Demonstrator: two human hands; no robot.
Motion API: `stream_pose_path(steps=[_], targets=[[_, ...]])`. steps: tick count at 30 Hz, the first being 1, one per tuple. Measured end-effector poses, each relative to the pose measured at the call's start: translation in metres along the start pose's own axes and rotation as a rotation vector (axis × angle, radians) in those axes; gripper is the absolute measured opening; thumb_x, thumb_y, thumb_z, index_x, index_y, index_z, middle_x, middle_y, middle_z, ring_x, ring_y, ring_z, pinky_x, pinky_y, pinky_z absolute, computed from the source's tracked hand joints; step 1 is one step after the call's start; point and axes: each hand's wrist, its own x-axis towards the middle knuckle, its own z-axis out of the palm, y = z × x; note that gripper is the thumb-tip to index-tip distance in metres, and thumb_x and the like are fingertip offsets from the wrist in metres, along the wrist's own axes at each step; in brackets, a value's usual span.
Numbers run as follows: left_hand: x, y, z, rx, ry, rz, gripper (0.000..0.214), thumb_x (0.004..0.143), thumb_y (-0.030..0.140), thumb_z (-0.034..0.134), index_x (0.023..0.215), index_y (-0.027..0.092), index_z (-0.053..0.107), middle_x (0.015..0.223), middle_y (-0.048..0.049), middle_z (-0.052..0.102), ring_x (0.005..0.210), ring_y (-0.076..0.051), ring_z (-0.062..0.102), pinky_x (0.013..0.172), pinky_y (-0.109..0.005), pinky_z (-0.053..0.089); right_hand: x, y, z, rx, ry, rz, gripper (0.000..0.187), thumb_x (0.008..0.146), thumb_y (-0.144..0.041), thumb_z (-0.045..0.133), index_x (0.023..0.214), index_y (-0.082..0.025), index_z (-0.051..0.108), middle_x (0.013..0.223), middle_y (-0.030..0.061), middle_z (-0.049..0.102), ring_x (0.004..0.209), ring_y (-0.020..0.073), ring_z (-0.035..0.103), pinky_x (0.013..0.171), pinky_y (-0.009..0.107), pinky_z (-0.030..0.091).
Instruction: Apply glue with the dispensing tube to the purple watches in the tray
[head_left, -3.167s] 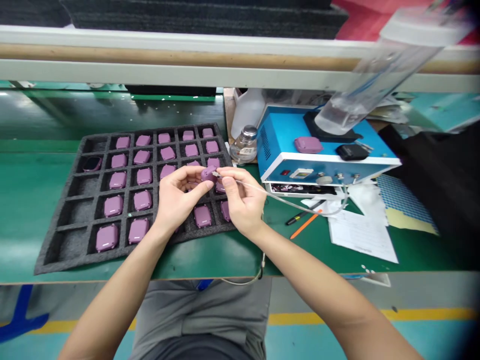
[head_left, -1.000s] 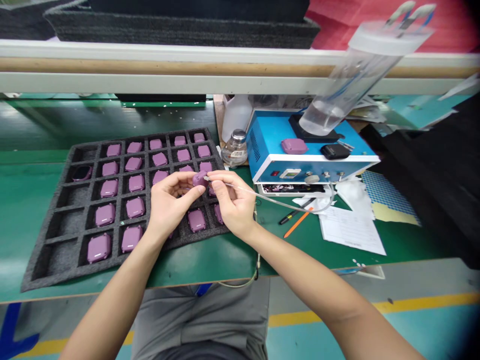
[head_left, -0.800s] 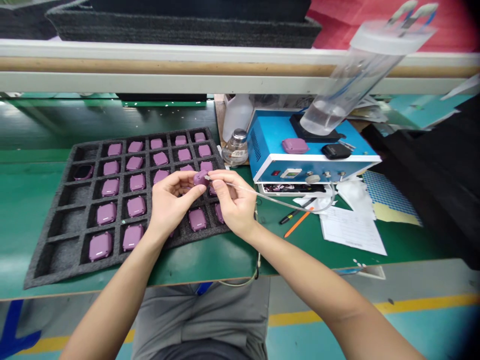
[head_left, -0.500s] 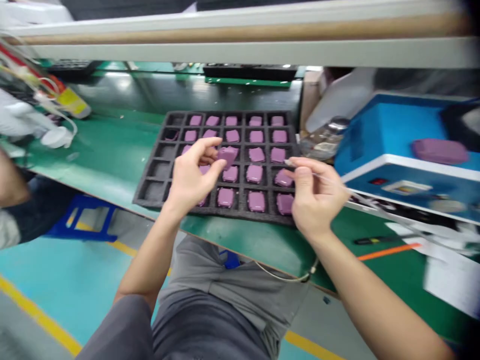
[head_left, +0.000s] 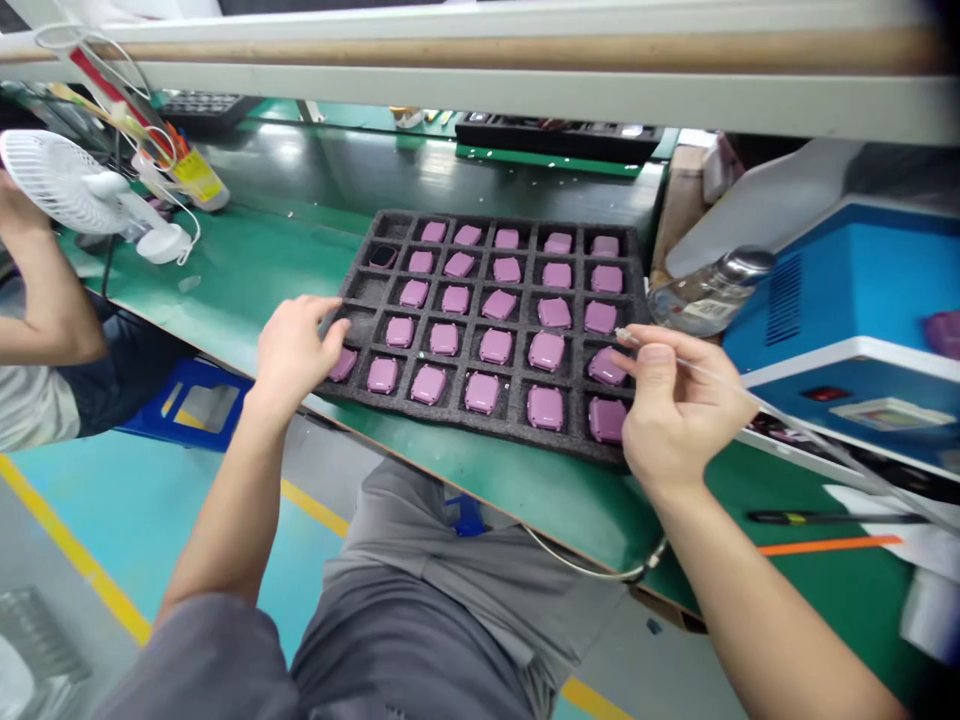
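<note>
A black foam tray [head_left: 517, 420] with square compartments lies on the green bench, most of them holding purple watch cases [head_left: 481, 392]. My left hand [head_left: 292, 350] is at the tray's left edge, thumb and index finger apart. Just below its thumb, a purple watch case [head_left: 343, 364] sits in the front-left compartment. A dark-faced watch [head_left: 382, 257] lies in the left column, farther back. My right hand [head_left: 679, 405], over the tray's right edge, pinches a thin clear tube [head_left: 720, 378] near its pale tip. The tube trails off to the right.
A blue machine [head_left: 862, 300] and a glass jar [head_left: 709, 290] stand at the right. A white fan [head_left: 67, 185] is at the left, beside another person's arm [head_left: 52, 300]. A shelf rail [head_left: 480, 85] crosses above. A black pen-like tool [head_left: 817, 517] lies front right.
My left hand has moved left from mid-tray, where it held a purple watch case. The front-left compartment, bare before, now holds one. My right hand still pinches the tube. The view has shifted left.
</note>
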Motion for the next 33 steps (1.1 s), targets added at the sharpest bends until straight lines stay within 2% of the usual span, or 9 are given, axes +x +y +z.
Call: stream_pose_path(steps=[3, 6, 10, 13, 16, 19, 23, 26, 33], targets=[[0.066, 0.016, 0.018, -0.004, -0.046, 0.045, 0.043, 0.094, 0.037, 0.056, 0.126, 0.017, 0.075, 0.125, -0.0162, 0.072, 0.118, -0.036, 0.061, 0.107, -0.050, 0.042, 0.000, -0.003, 0.001, 0.016, 0.003, 0.004, 0.028, 0.100, -0.044, 0.065, 0.105, -0.018, 0.075, 0.101, 0.0084, 0.075, 0.089, 0.0198, 0.076, 0.077, 0.036, 0.068], [0.128, 0.023, 0.041, 0.130, -0.177, -0.022, 0.045, 0.087, 0.032, 0.062, 0.122, 0.006, 0.073, 0.125, -0.0258, 0.069, 0.119, -0.041, 0.059, 0.107, -0.055, 0.040, 0.001, -0.004, 0.002, 0.031, 0.005, 0.020, 0.029, 0.101, -0.044, 0.065, 0.106, -0.017, 0.075, 0.102, 0.0088, 0.075, 0.090, 0.0194, 0.075, 0.077, 0.035, 0.068], [0.162, 0.026, 0.051, 0.272, -0.264, -0.016, 0.049, 0.077, 0.023, 0.067, 0.118, -0.005, 0.070, 0.124, -0.0345, 0.066, 0.119, -0.046, 0.059, 0.105, -0.056, 0.042, 0.002, -0.003, 0.002, 0.043, -0.017, 0.028, 0.028, 0.101, -0.042, 0.064, 0.105, -0.017, 0.075, 0.102, 0.0087, 0.075, 0.092, 0.0189, 0.075, 0.079, 0.034, 0.068], [0.151, 0.042, 0.047, 0.178, -0.165, -0.002, 0.043, 0.082, 0.022, 0.059, 0.117, -0.002, 0.071, 0.122, -0.0316, 0.067, 0.120, -0.043, 0.059, 0.108, -0.056, 0.040, 0.004, -0.002, 0.003, 0.055, -0.024, 0.022, 0.026, 0.102, -0.041, 0.064, 0.106, -0.017, 0.075, 0.102, 0.0085, 0.076, 0.089, 0.0178, 0.075, 0.079, 0.033, 0.067], [0.119, 0.082, 0.050, -0.316, -0.064, 0.063, 0.041, 0.089, 0.022, 0.053, 0.122, 0.008, 0.070, 0.115, -0.0192, 0.073, 0.108, -0.031, 0.065, 0.104, -0.046, 0.047, 0.006, -0.004, 0.004, 0.060, -0.015, 0.023, 0.026, 0.101, -0.042, 0.064, 0.105, -0.018, 0.074, 0.101, 0.0075, 0.075, 0.087, 0.0175, 0.075, 0.078, 0.033, 0.067], [0.074, 0.137, 0.065, -0.908, -0.285, 0.150, 0.047, 0.088, 0.025, 0.060, 0.133, 0.011, 0.065, 0.103, -0.0121, 0.075, 0.091, -0.022, 0.070, 0.087, -0.037, 0.057, 0.009, -0.005, 0.006, 0.083, 0.010, 0.012, 0.026, 0.101, -0.043, 0.064, 0.103, -0.019, 0.073, 0.099, 0.0064, 0.075, 0.086, 0.0172, 0.075, 0.077, 0.031, 0.067], [0.024, 0.193, 0.085, -1.260, -0.452, 0.142, 0.040, 0.082, 0.026, 0.073, 0.119, 0.011, 0.069, 0.109, -0.0120, 0.077, 0.098, -0.022, 0.074, 0.090, -0.033, 0.058, 0.012, -0.003, 0.006, 0.112, 0.020, -0.035, 0.022, 0.102, -0.039, 0.063, 0.105, -0.020, 0.074, 0.103, 0.0068, 0.076, 0.093, 0.0184, 0.075, 0.084, 0.034, 0.066], [0.010, 0.207, 0.089, -1.332, -0.462, 0.087, 0.037, 0.079, 0.028, 0.078, 0.111, 0.012, 0.072, 0.110, -0.0118, 0.078, 0.102, -0.024, 0.075, 0.090, -0.034, 0.060, 0.014, -0.001, 0.004, 0.110, -0.016, -0.067, 0.019, 0.103, -0.035, 0.063, 0.105, -0.021, 0.075, 0.106, 0.0072, 0.076, 0.100, 0.0197, 0.074, 0.090, 0.036, 0.064], [0.008, 0.205, 0.088, -1.369, -0.443, 0.063, 0.040, 0.076, 0.030, 0.084, 0.111, 0.013, 0.075, 0.107, -0.0114, 0.079, 0.103, -0.026, 0.076, 0.092, -0.036, 0.063, 0.016, -0.001, 0.002, 0.060, -0.054, -0.117, 0.017, 0.103, -0.033, 0.062, 0.104, -0.022, 0.076, 0.105, 0.0070, 0.077, 0.101, 0.0203, 0.073, 0.089, 0.036, 0.062]])
